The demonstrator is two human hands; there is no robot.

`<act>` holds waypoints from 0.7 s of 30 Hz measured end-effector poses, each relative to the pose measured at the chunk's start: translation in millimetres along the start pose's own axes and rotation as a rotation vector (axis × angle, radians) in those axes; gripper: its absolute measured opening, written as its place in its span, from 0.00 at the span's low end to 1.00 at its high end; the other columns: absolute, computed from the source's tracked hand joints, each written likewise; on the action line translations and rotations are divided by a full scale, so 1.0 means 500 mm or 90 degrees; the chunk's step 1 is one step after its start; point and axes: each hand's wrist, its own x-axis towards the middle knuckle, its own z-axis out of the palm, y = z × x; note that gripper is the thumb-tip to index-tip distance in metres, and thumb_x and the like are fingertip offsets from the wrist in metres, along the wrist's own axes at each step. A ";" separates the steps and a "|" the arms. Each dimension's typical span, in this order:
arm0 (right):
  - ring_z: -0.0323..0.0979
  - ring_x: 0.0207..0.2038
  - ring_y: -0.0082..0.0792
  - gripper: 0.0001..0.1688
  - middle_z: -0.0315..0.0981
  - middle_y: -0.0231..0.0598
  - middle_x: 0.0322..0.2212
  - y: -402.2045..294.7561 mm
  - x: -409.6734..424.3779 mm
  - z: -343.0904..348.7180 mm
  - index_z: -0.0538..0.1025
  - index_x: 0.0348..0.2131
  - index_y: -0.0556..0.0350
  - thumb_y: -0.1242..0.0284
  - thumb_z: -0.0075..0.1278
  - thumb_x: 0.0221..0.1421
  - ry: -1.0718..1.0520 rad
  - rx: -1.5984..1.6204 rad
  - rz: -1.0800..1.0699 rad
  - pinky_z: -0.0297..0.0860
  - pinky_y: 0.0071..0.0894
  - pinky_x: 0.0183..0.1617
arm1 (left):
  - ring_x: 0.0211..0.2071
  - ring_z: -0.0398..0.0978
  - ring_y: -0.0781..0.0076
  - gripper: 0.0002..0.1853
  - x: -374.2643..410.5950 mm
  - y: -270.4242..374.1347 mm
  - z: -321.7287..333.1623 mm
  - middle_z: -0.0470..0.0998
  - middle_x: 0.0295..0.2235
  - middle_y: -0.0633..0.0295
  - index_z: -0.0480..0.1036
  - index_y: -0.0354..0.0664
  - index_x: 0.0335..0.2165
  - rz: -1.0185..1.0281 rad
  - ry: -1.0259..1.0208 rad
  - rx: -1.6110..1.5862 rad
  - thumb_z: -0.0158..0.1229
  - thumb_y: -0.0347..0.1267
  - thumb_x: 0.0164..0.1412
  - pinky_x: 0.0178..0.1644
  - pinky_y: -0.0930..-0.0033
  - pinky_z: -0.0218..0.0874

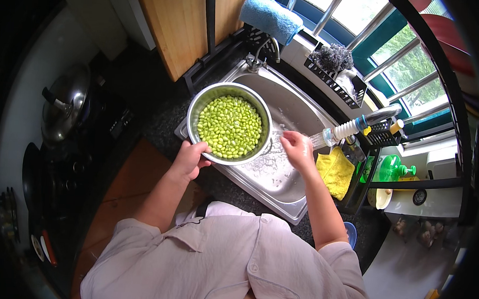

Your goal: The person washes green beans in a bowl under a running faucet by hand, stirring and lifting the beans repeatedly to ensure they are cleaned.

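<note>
My left hand (191, 158) grips the near-left rim of a round stainless steel bowl (189, 125), thumb over the edge. Shelled green beans (229, 127) fill much of the bowl, which I hold over the left end of a steel sink (288, 189). To the right of the bowl, my wet right hand (297, 149) is loosely curled with nothing seen in it. It is beside the water stream (317, 141) coming from a faucet with a white ribbed hose extension (344, 129). Water and droplets lie on the sink's bottom.
A second, curved faucet (263, 56) stands at the sink's back corner. Right of the sink hangs a yellow cloth (335, 173), near a green pump bottle (391, 168). A black basket (334, 81) holds a steel wool scourer (331, 57). At far left sits a lidded pan (65, 102).
</note>
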 end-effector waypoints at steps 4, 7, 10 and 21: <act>0.71 0.30 0.40 0.07 0.70 0.45 0.26 -0.105 -0.003 0.021 0.74 0.26 0.59 0.74 0.51 0.45 0.071 0.029 -0.172 0.67 0.33 0.33 | 0.16 0.70 0.72 0.10 0.005 -0.005 -0.001 0.72 0.21 0.57 0.68 0.31 0.28 -0.013 0.002 0.012 0.48 0.24 0.41 0.13 0.81 0.60; 0.67 0.27 0.46 0.04 0.66 0.46 0.24 -0.139 0.022 0.056 0.72 0.24 0.58 0.79 0.51 0.41 0.186 0.019 -0.341 0.65 0.38 0.31 | 0.15 0.69 0.73 0.09 0.007 -0.002 -0.006 0.72 0.21 0.58 0.69 0.32 0.28 -0.021 0.020 0.022 0.49 0.24 0.41 0.14 0.80 0.60; 0.66 0.33 0.48 0.10 0.66 0.49 0.27 -0.156 0.039 0.100 0.72 0.29 0.59 0.78 0.51 0.41 0.160 0.014 -0.387 0.64 0.37 0.36 | 0.15 0.69 0.73 0.09 -0.001 -0.004 0.007 0.72 0.21 0.59 0.68 0.33 0.28 -0.012 -0.013 0.005 0.49 0.24 0.41 0.14 0.80 0.60; 0.67 0.30 0.56 0.26 0.69 0.58 0.24 -0.172 0.081 0.181 0.69 0.25 0.60 0.56 0.31 0.55 -0.072 -0.073 -0.197 0.62 0.49 0.36 | 0.16 0.68 0.77 0.12 -0.002 -0.009 0.012 0.70 0.22 0.64 0.67 0.38 0.31 -0.008 -0.016 0.021 0.48 0.23 0.42 0.15 0.80 0.60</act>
